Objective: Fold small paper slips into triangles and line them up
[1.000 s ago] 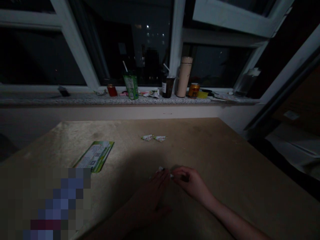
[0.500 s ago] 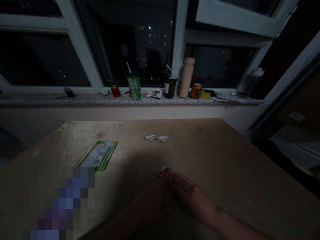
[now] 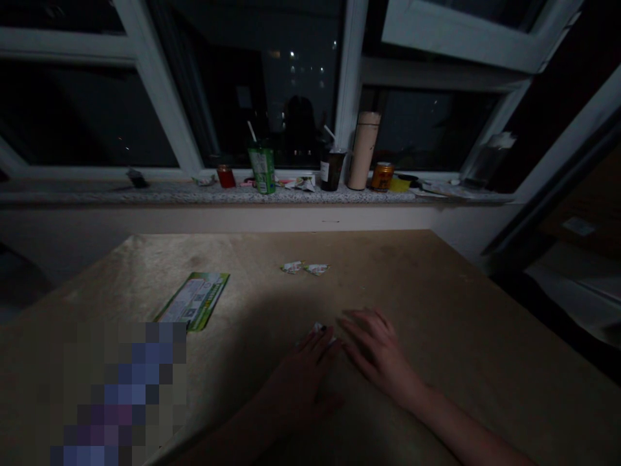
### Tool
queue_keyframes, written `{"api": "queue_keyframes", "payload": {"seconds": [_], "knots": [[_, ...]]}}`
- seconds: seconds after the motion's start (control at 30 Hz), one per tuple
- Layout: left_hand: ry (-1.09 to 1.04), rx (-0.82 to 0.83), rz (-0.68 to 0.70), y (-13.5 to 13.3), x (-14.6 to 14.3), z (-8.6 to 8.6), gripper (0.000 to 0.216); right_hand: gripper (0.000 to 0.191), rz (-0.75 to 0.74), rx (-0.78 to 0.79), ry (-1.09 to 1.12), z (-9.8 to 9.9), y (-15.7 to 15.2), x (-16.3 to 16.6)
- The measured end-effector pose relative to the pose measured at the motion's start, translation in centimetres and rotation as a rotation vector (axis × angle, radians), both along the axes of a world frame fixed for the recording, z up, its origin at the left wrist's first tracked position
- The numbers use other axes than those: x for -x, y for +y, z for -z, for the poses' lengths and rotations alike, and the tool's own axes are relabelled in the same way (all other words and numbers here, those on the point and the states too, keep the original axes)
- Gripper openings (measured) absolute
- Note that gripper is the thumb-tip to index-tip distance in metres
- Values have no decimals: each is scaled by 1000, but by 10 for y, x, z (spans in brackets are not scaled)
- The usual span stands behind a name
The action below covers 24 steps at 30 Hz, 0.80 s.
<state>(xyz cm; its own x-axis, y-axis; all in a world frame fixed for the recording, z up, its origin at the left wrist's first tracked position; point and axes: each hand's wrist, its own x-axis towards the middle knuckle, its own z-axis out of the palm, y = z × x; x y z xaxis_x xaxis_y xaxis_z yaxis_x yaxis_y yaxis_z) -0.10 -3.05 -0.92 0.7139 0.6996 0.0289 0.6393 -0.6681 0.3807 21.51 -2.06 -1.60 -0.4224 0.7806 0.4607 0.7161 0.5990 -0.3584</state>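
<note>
My left hand (image 3: pixel 303 366) lies flat with outstretched fingers over a small piece of printed paper or wrapper (image 3: pixel 319 327), most of which the fingers cover. To its right, my right hand (image 3: pixel 376 346) has its fingers spread and holds nothing; its fingertips are close to the left ones but apart from them. Farther up the table, two small folded-looking triangular pieces (image 3: pixel 292 266) in white and green lie side by side. A flat green and white printed packet (image 3: pixel 196 301) rests on the left part of the table.
Pixelation hides an area at the lower left. Behind the tan table (image 3: pixel 412 272), a speckled windowsill (image 3: pixel 295 196) carries a green cup (image 3: pixel 262 168), a dark cup with a straw (image 3: pixel 332 170), a pink flask (image 3: pixel 363 152), an orange can (image 3: pixel 382 177) and a red jar (image 3: pixel 226 176).
My right hand has lifted away from beside the left fingertips, up and to the right, and its fingers have spread. My left hand has stayed on the small piece.
</note>
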Motion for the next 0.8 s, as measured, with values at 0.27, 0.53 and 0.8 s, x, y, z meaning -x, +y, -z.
{"api": "queue_keyframes", "payload": {"seconds": [0.27, 0.53, 0.8], "knots": [[14, 19, 6, -2, 2, 6, 84, 36, -120, -35, -218, -2, -2, -1], [-1, 45, -11, -3, 0, -1, 91, 38, -245, 28, -174, -9, 3, -3], [16, 34, 18, -2, 0, 3, 92, 40, -227, 71, -192, -4, 4, -3]]}}
